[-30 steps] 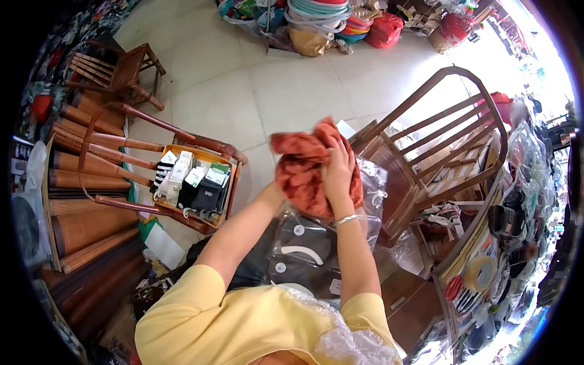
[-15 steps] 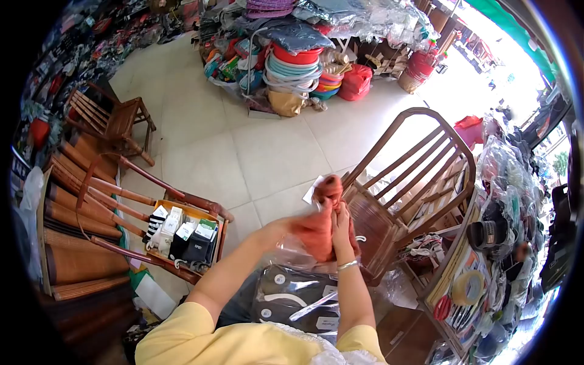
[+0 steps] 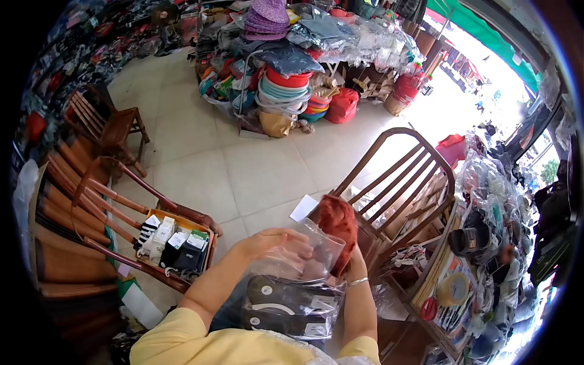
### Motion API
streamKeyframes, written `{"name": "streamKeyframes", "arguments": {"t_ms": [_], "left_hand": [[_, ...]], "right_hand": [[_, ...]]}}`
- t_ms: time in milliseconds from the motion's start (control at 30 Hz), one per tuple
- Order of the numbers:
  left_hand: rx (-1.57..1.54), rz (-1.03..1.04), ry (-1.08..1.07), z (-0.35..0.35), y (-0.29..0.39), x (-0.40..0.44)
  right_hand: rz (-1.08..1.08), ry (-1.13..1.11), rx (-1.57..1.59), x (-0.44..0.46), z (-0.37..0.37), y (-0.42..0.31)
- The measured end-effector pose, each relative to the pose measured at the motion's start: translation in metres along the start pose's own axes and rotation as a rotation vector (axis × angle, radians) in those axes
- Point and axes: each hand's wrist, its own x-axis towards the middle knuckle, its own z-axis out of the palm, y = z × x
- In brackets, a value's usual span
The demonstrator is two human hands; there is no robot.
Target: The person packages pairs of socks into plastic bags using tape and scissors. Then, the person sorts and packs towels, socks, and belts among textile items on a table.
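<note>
My right hand (image 3: 354, 260) is closed on a rust-red soft fabric item (image 3: 338, 228), held upright; most of its fingers are hidden behind the cloth. To its left, my left hand (image 3: 281, 244) holds a clear plastic bag (image 3: 330, 249), with the fingers partly seen through the film. The bag's raised edge touches or overlaps the red fabric; I cannot tell whether the fabric is inside it. Just below, across my lap, lie dark packages (image 3: 286, 304) with white labels under clear plastic. A white card (image 3: 303, 208) sticks out left of the red item.
A wooden chair (image 3: 395, 176) stands right ahead. On the left, a bamboo chair (image 3: 155, 263) carries a yellow box (image 3: 212, 244) of packaged socks. At right, a cluttered stand holds a tape roll (image 3: 453, 288) and red-handled scissors (image 3: 429, 309). Stacked basins (image 3: 283, 91) stand ahead.
The view has shifted slightly. My left hand has moved off the red fabric to the plastic bag, whose edge is now raised. The red item stays in my right hand and shows more fully.
</note>
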Motion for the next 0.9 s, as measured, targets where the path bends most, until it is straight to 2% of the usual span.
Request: {"name": "streamKeyframes", "arguments": {"t_ms": [33,100,133,200,267,300,367,400,467,533,600,633,733,767,800,833,900], "left_hand": [[0.001,0.006,-0.001,-0.005,0.001,-0.004],[0.189,0.266,-0.035,-0.018,0.003,-0.013],[0.191,0.267,-0.035,-0.015,0.008,-0.012],[0.378,0.329,0.168,0.002,0.029,-0.005],[0.395,0.368,0.176,0.027,0.052,0.005],[0.538,0.417,0.144,0.041,0.064,0.009],[0.797,0.489,0.129,0.073,0.084,0.012],[0.787,0.484,0.135,0.076,0.085,0.009],[1.156,0.690,-0.067,0.080,0.085,0.004],[1.128,0.696,-0.018,0.097,0.079,-0.005],[1.387,0.662,-0.026,0.099,0.073,-0.020],[1.367,0.636,0.048,0.093,0.061,-0.028],[1.432,0.583,0.178,0.076,0.026,-0.055],[1.430,0.527,0.252,0.074,0.008,-0.065],[1.397,0.471,0.273,0.072,-0.010,-0.074],[1.441,0.407,0.295,0.071,-0.028,-0.081],[1.472,0.310,0.339,0.065,-0.070,-0.094]], "right_hand": [[-0.078,0.047,-0.102,0.000,0.001,-0.010],[-0.293,0.201,-0.492,0.001,-0.004,-0.031],[-0.423,0.317,-0.857,-0.001,-0.007,-0.045],[-0.467,0.536,-1.666,-0.010,-0.013,-0.066],[-0.784,0.638,-1.495,-0.012,-0.019,-0.094],[-0.935,0.646,-1.395,-0.015,-0.015,-0.112],[-1.082,0.574,-1.150,-0.039,0.009,-0.163],[-1.057,0.571,-1.092,-0.051,0.016,-0.176],[-1.029,0.561,-0.979,-0.075,0.028,-0.195],[-0.977,0.533,-0.909,-0.097,0.031,-0.187],[-0.924,0.514,-0.841,-0.111,0.017,-0.173],[-0.901,0.508,-0.799,-0.117,0.009,-0.165],[-0.762,0.381,-1.309,-0.146,-0.005,-0.162],[-0.432,0.348,-0.951,-0.156,0.005,-0.153],[-0.126,0.426,-0.369,-0.165,0.015,-0.145],[0.084,0.612,0.048,-0.174,0.026,-0.136],[-0.015,0.375,-0.259,-0.185,0.043,-0.084]]}}
